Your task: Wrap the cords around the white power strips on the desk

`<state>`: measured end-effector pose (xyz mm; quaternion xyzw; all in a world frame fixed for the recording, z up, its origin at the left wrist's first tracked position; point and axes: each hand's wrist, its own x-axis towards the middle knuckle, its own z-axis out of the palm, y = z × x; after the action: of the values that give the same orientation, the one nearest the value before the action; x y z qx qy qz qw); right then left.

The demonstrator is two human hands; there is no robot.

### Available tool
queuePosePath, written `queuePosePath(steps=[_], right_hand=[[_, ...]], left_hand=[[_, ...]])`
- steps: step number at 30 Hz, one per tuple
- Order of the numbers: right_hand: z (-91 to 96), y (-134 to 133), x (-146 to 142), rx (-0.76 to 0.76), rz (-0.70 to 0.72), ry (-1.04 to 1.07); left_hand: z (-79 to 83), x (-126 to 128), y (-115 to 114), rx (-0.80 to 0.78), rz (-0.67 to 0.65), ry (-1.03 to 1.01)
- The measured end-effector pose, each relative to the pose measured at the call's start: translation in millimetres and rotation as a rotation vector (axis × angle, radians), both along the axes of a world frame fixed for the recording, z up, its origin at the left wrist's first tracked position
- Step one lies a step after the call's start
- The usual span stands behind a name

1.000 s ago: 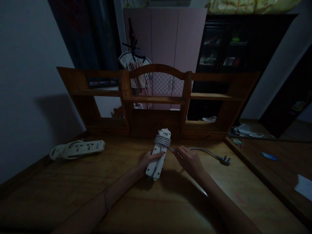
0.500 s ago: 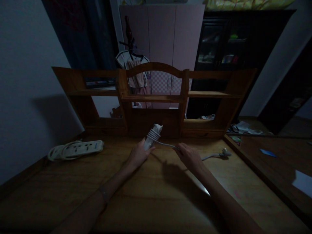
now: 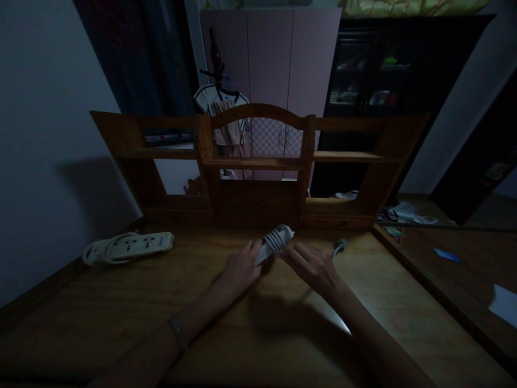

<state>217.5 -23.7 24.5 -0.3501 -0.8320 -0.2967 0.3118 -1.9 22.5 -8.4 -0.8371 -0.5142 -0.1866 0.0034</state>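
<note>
My left hand (image 3: 241, 265) is closed around the near end of a white power strip (image 3: 263, 253), which tilts up and to the right just above the desk. Several turns of its grey-white cord (image 3: 276, 240) wrap the far half of the strip. My right hand (image 3: 313, 265) is closed beside the wrapped part, fingers pinched on the cord close to the strip. Past the right hand, the cord's plug (image 3: 340, 246) rests on the desk. Much of the cord between hand and plug is hidden behind the right hand.
A second power strip (image 3: 141, 245) with its cord looped around one end lies on the wooden desk (image 3: 194, 334) at left. A wooden shelf unit (image 3: 254, 164) stands along the back edge. To the right are a blue card (image 3: 447, 255) and white paper (image 3: 504, 304).
The wrapped power strip has moved right and lower, tilting flatter, with my left hand. My right hand has come in close to it. The plug has been drawn leftward.
</note>
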Motion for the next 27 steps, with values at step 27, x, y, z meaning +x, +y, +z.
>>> queuePosePath(steps=[27], right_hand=[[-11.4, 33.3, 26.3, -0.670, -0.012, 0.453]], left_hand=[[3.8, 1.8, -34.1, 0.220, -0.578, -0.096]])
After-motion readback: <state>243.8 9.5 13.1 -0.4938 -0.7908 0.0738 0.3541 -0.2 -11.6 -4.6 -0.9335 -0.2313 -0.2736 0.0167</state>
